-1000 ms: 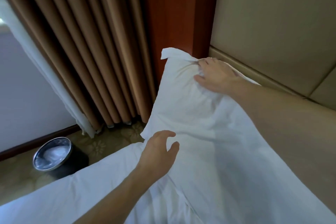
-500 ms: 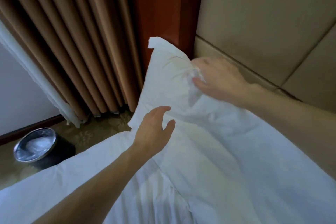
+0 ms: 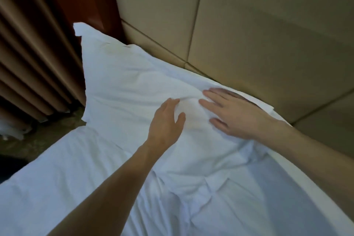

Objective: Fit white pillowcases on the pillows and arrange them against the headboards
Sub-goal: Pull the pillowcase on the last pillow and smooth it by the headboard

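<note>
Curtains [image 3: 36,59] hang at far left beside a wood post [image 3: 76,0]. Next, the white pillow [image 3: 134,86] lies on the bed [image 3: 57,168], its long edge tucked against the padded headboard [image 3: 249,34]. My left hand [image 3: 165,120] and right hand [image 3: 233,115] rest on it, fingers spread, gripping nothing; I judge they're smoothing it flat.
</note>
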`<state>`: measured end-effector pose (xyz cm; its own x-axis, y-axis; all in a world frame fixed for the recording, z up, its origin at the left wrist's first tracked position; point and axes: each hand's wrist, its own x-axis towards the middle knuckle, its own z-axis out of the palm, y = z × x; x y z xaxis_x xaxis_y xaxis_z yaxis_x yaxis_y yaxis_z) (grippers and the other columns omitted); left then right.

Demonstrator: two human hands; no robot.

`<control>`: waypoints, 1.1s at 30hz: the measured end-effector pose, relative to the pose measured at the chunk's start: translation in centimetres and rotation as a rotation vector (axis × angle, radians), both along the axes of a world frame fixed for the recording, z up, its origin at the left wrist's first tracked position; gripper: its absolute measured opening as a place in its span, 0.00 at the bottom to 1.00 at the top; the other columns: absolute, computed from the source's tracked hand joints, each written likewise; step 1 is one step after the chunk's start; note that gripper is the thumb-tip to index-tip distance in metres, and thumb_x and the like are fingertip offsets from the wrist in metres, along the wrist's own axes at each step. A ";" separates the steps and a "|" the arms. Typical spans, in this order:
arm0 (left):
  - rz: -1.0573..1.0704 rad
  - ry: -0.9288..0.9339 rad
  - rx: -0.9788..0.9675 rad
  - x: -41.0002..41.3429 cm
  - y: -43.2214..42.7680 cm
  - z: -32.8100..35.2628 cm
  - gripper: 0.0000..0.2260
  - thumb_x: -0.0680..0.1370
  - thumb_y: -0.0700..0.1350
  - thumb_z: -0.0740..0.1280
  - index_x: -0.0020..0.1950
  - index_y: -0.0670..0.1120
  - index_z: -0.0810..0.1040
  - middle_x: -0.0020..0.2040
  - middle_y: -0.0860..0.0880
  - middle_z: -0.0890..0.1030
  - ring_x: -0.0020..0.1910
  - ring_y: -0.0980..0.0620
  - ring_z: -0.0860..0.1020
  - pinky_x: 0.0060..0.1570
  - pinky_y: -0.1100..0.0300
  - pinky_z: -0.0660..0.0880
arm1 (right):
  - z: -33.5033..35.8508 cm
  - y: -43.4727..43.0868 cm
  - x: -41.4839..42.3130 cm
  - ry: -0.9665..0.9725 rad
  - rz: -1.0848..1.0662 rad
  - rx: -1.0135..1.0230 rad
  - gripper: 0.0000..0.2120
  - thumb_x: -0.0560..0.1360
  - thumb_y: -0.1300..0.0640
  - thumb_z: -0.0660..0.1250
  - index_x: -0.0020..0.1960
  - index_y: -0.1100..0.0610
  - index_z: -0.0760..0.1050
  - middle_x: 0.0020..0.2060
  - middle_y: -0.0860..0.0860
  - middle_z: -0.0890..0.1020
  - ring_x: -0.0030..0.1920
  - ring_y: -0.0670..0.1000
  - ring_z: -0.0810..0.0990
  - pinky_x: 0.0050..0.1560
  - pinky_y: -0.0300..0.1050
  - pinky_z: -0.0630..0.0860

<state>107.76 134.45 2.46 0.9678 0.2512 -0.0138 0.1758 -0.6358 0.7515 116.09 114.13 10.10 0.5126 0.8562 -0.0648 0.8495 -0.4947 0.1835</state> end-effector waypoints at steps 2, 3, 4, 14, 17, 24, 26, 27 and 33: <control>-0.060 0.036 0.042 -1.0 -0.6 1.7 0.22 0.82 0.52 0.62 0.76 0.50 0.68 0.77 0.50 0.68 0.76 0.49 0.66 0.75 0.54 0.63 | 0.7 -0.7 -1.3 0.160 -0.158 0.145 0.25 0.80 0.50 0.63 0.75 0.56 0.67 0.74 0.55 0.69 0.72 0.56 0.69 0.71 0.51 0.70; -0.097 0.056 0.065 -1.5 -0.8 2.6 0.22 0.82 0.52 0.63 0.76 0.50 0.68 0.77 0.49 0.68 0.76 0.50 0.64 0.75 0.55 0.62 | 1.1 -1.0 -2.2 0.218 -0.253 0.224 0.24 0.80 0.52 0.62 0.75 0.55 0.66 0.74 0.52 0.70 0.71 0.53 0.70 0.68 0.49 0.72; -0.140 0.067 0.092 -1.9 -0.9 3.6 0.22 0.82 0.51 0.63 0.76 0.51 0.69 0.78 0.49 0.67 0.77 0.50 0.64 0.75 0.56 0.61 | 1.5 -1.4 -2.9 0.235 -0.318 0.305 0.22 0.80 0.53 0.61 0.73 0.55 0.68 0.72 0.51 0.73 0.69 0.53 0.72 0.65 0.48 0.73; -0.480 0.047 0.422 -2.3 -4.9 8.4 0.24 0.82 0.52 0.62 0.78 0.53 0.65 0.80 0.46 0.63 0.77 0.45 0.63 0.73 0.48 0.66 | 1.3 -4.4 -5.9 0.225 -0.869 0.474 0.04 0.73 0.59 0.61 0.40 0.54 0.71 0.33 0.49 0.78 0.39 0.56 0.77 0.33 0.46 0.64; -0.584 0.057 0.551 -1.5 -6.4 8.3 0.26 0.82 0.52 0.61 0.79 0.52 0.61 0.81 0.45 0.58 0.79 0.45 0.60 0.74 0.48 0.64 | 1.9 -3.7 -6.0 0.121 -0.830 0.375 0.03 0.74 0.57 0.63 0.43 0.55 0.74 0.39 0.52 0.79 0.43 0.58 0.78 0.37 0.47 0.65; -0.641 0.088 0.777 0.8 -5.5 5.1 0.46 0.76 0.62 0.69 0.82 0.56 0.41 0.83 0.46 0.42 0.82 0.41 0.46 0.75 0.34 0.53 | -0.8 -5.6 -8.5 0.084 -0.708 0.320 0.27 0.72 0.50 0.71 0.68 0.54 0.66 0.62 0.54 0.74 0.60 0.57 0.73 0.57 0.52 0.75; -0.641 0.095 0.788 1.4 -5.5 4.4 0.48 0.74 0.63 0.70 0.82 0.56 0.40 0.83 0.46 0.42 0.81 0.40 0.46 0.75 0.32 0.54 | -2.7 -5.8 -8.2 0.286 -0.750 0.406 0.34 0.70 0.51 0.73 0.72 0.54 0.62 0.65 0.54 0.71 0.64 0.56 0.69 0.58 0.48 0.70; -0.636 0.093 0.780 1.6 -5.6 4.1 0.48 0.75 0.63 0.70 0.82 0.56 0.41 0.83 0.46 0.43 0.81 0.40 0.47 0.75 0.33 0.55 | -3.3 -5.8 -8.2 0.351 -0.772 0.493 0.35 0.71 0.51 0.73 0.73 0.53 0.62 0.65 0.52 0.71 0.65 0.54 0.68 0.59 0.46 0.69; -0.552 -0.017 0.715 1.5 -5.9 2.5 0.47 0.73 0.62 0.72 0.82 0.56 0.47 0.82 0.44 0.51 0.81 0.40 0.51 0.75 0.34 0.57 | -4.5 -6.1 -11.1 0.254 -0.879 1.179 0.19 0.76 0.63 0.69 0.66 0.54 0.75 0.64 0.48 0.75 0.64 0.47 0.74 0.60 0.42 0.76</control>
